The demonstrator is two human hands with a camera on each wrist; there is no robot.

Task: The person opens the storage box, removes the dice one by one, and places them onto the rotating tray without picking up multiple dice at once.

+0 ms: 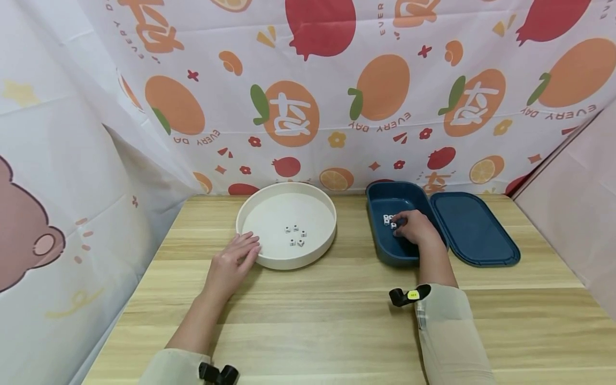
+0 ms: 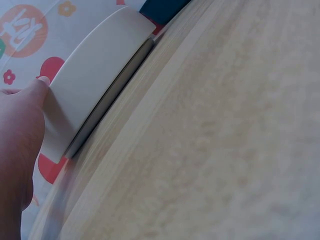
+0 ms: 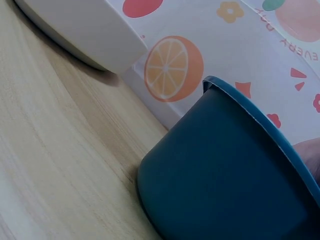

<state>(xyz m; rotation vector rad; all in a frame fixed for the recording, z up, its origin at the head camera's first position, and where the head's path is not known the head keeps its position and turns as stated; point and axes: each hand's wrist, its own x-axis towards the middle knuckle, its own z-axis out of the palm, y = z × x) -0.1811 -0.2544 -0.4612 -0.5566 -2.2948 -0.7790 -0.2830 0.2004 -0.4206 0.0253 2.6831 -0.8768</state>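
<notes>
A round cream tray (image 1: 260, 211) with a low wall stands on the left side of the table, several white dice (image 1: 295, 228) spread on its floor. My left hand (image 1: 233, 262) rests on the tray's near-left rim with its fingers extended over the edge; in the left wrist view the thumb (image 2: 42, 85) lies at the rim. To the right is a deep blue box (image 1: 397, 254) with a group of white dice (image 1: 386, 219) inside. My right hand (image 1: 415, 227) reaches down into it, thumb and index fingertips apart around a die (image 1: 393, 225). The box wall mostly hides this hand in the right wrist view.
A flat blue lid (image 1: 476, 230) lies right of the box, against its side. The light wooden table (image 1: 317, 321) runs in front of both containers. Behind them hangs a fruit-printed curtain (image 1: 332, 80), and a plain pale sheet (image 1: 577, 214) borders the right side.
</notes>
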